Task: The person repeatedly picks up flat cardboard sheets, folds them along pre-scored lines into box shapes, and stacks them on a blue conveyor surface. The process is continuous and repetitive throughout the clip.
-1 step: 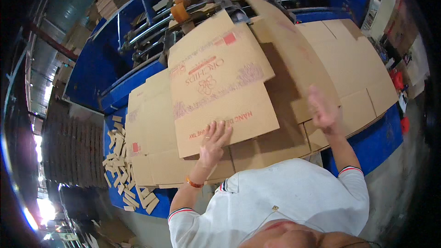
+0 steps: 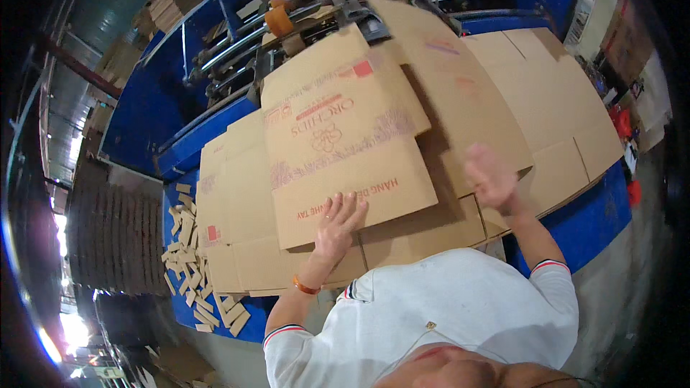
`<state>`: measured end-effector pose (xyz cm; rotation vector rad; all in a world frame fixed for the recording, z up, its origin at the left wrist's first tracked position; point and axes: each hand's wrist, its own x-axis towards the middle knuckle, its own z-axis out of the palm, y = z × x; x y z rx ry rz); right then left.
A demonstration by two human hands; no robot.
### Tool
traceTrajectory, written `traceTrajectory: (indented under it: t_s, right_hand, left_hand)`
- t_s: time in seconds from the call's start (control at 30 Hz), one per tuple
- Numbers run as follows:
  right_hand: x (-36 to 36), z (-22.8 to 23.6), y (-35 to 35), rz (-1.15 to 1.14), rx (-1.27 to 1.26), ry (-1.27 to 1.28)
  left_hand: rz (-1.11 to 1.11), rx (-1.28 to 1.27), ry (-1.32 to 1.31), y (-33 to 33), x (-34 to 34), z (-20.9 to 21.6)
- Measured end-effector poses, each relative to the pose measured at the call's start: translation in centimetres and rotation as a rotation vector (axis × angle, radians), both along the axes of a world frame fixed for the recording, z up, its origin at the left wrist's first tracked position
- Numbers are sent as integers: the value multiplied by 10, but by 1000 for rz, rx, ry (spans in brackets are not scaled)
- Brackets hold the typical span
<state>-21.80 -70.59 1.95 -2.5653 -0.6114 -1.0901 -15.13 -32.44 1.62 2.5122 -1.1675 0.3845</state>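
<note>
A flattened brown cardboard box sheet [image 2: 345, 151] with red print lies on top of a spread of overlapping sheets. My left hand [image 2: 338, 219] rests flat on its near edge, fingers apart, holding nothing. My right hand [image 2: 491, 176] is blurred and open, held just over the plain cardboard sheets [image 2: 503, 93] to the right of the printed one. An orange band sits on my left wrist.
The sheets lie on a blue machine table [image 2: 582, 223]. Behind them are metal rollers with orange wheels [image 2: 277, 20]. Several cardboard offcut strips [image 2: 187, 259] lie at the left. A tall stack of flat cardboard [image 2: 115, 237] stands on the floor to the left.
</note>
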Motion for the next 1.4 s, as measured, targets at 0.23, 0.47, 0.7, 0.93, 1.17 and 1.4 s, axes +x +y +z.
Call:
traceTrajectory:
  t_s: [0.23, 0.47, 0.7, 0.93, 1.17, 1.4]
  right_hand:
    - [6, -29, 36, 135, -286, 232]
    - [92, -38, 31, 82, -191, 218]
    - [220, -43, -6, -205, -72, 106]
    - [200, -79, -46, -537, 127, 179]
    - [102, -54, -48, -370, 89, 436]
    - [105, -50, -39, -467, 60, 422]
  left_hand:
    - [-70, 198, 91, 8, 19, -13]
    - [9, 220, 37, 0, 110, -18]
    - [241, 179, -207, -29, 216, -15]
    - [568, 138, -194, 83, 159, -15]
    - [1414, 310, 203, 271, 119, -31]
    - [1441, 70, 91, 285, 120, -31]
